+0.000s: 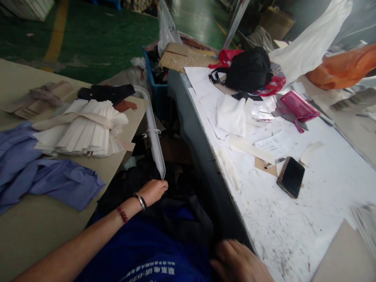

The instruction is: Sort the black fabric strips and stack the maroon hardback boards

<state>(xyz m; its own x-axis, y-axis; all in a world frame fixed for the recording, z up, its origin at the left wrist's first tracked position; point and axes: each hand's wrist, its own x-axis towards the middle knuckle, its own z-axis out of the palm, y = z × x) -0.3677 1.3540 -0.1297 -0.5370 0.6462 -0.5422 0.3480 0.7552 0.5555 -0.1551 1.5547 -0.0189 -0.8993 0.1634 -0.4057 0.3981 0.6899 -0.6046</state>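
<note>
My left hand [153, 192], with a silver bangle and a dark red bead bracelet on its arm, is closed in front of my body. Its curled fingers hide what they hold, if anything. The lower end of a pale curved rail [155, 150] comes down just beyond the knuckles; whether they touch, I cannot tell. At the bottom, my right hand [239, 260] is smeared by motion beside the white table's near edge. Below both hands lies a blue apron [141, 250] with white printing.
A strapped bundle of cream pieces [85, 129] and blue cloth [47, 172] lie on the left table. The white table [282, 227] bears a phone [291, 177], pink pouch [298, 105] and black bag [249, 70]. A blue crate [151, 72] stands beyond the gap.
</note>
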